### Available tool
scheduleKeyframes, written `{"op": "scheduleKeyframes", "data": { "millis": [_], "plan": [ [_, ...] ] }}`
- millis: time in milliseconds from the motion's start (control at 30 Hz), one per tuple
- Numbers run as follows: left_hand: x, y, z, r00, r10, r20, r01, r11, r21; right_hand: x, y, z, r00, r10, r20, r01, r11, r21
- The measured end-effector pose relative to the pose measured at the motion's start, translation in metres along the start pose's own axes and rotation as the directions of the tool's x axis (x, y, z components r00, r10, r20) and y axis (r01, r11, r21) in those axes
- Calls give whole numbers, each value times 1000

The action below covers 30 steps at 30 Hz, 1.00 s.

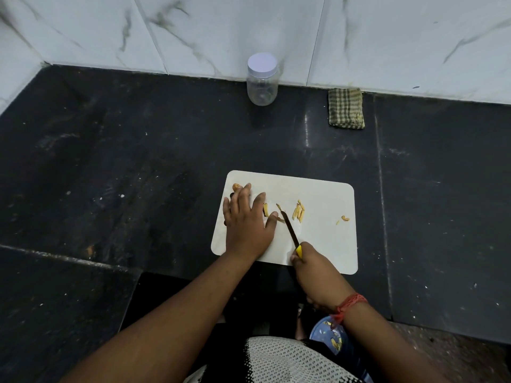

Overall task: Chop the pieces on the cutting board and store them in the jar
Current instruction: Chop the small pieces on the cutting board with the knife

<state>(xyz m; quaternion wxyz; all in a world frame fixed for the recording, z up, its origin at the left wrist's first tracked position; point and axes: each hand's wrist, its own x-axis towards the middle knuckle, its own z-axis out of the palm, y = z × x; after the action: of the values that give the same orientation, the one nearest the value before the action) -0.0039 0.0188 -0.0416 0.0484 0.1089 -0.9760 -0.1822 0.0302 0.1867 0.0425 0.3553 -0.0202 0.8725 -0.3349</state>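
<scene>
- Right hand (313, 272), lower centre-right of frame: fingers curled round the yellow handle of the knife (290, 230); dark blade angles up-left, tip among the pieces (298, 212) on the cutting board (326, 244).
- Left hand (247, 221), on the board's left part: fingers straight and spread, palm down on the board, thumb tip just beside the blade tip.
- Hard to make out: what lies under the left palm; an orange bit shows at its fingertips, a dark object at the board's left edge.
- Handle mostly hidden inside the right fist.
- Both forearms rise from the bottom edge, converging on the board; red thread (349, 305) at the right wrist.
- Jar (262, 81), lid on, upper centre against the wall, well apart from the board.
- Folded checked cloth (346, 108) right of the jar.
- Blue bowl (331, 338), partly hidden beneath the right wrist.
</scene>
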Motion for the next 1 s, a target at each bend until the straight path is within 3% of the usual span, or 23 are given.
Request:
{"op": "scheduleKeyframes", "data": {
  "millis": [200,367,533,667,1000],
  "plan": [
    [-1,0,-3,1000,12,16,-12,1000,-7,-1,2,-5,999,32,-22,-29,990,138],
    [-3,-1,-5,1000,27,13,-27,1000,-16,0,3,-6,999,35,-13,-32,988,152],
    [4,-2,-5,996,75,-51,-75,997,2,-1,4,-8,1000,22,-4,-22,995,102],
    [8,-5,-7,983,139,-122,-139,990,11,-2,7,-5,1000,-21,11,21,999,-36],
    [2,-4,-4,990,82,-114,-90,994,-61,1,7,-4,997,-76,-21,73,991,-112]
  ]
}}
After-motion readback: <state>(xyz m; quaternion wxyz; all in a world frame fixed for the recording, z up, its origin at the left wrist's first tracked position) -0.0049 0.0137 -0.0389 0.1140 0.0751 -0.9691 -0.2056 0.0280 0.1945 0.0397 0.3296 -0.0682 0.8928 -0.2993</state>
